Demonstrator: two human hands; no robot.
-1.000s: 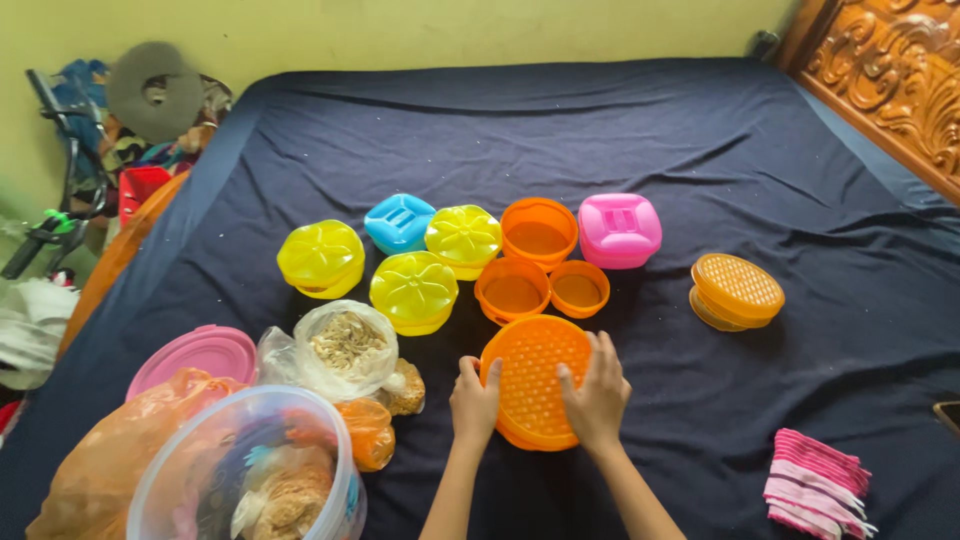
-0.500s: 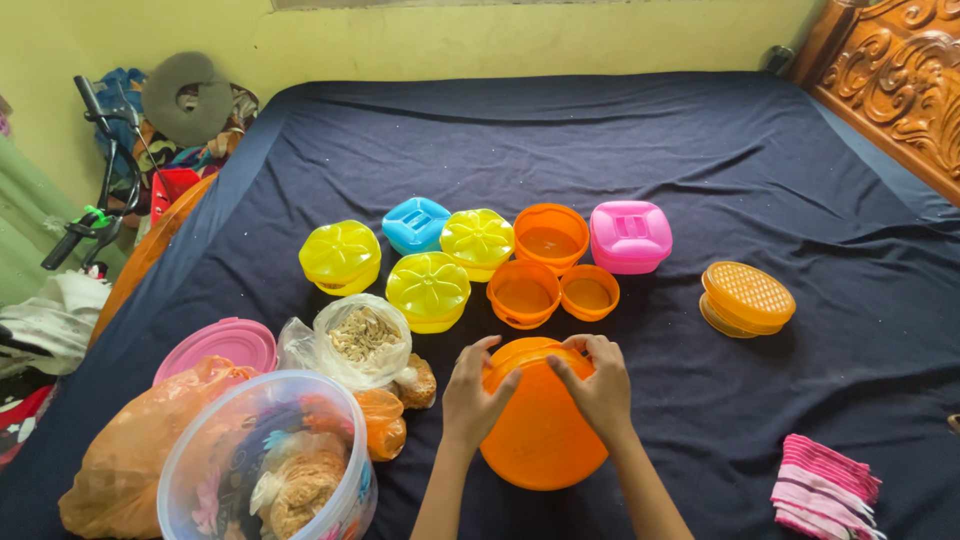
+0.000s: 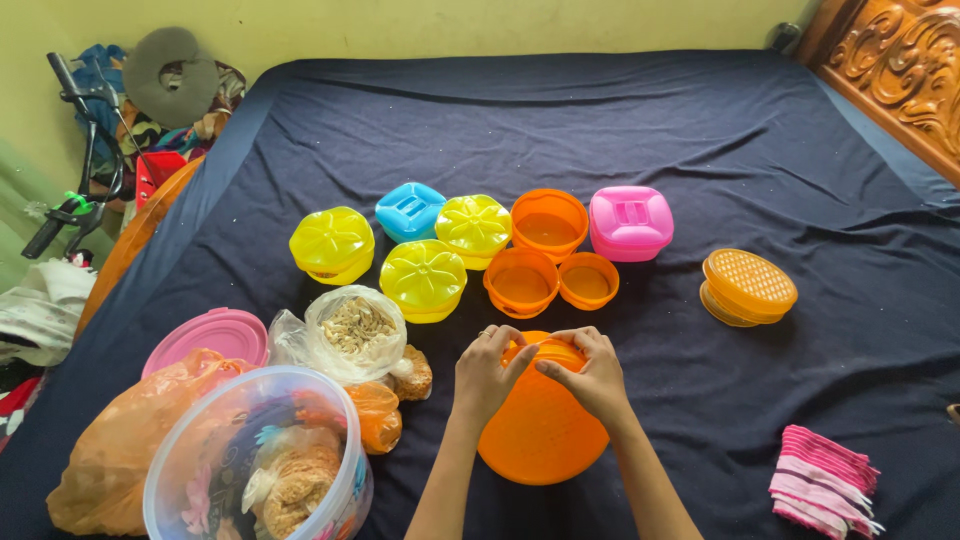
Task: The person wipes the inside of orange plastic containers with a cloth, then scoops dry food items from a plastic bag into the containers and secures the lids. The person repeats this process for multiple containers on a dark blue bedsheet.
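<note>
A large round orange container (image 3: 541,430) is tipped up toward me on the dark blue bedsheet (image 3: 600,130), its underside facing the camera. My left hand (image 3: 488,372) grips its far left rim and my right hand (image 3: 592,375) grips its far right rim, fingers curled over the top edge. Just beyond my hands stand three open orange tubs (image 3: 521,280), the nearest one close to my fingertips.
Three yellow flower-lidded tubs (image 3: 422,277), a blue tub (image 3: 409,211) and a pink tub (image 3: 629,222) sit behind. An orange lidded tub (image 3: 748,286) lies right. Bags of food (image 3: 353,332), a clear bucket (image 3: 262,458), a pink lid (image 3: 208,335) and folded striped cloth (image 3: 823,483) surround me.
The orange container lay flat with its dimpled lid up; my hands have tilted it toward me and shifted to its far rim, so its smooth underside faces me.
</note>
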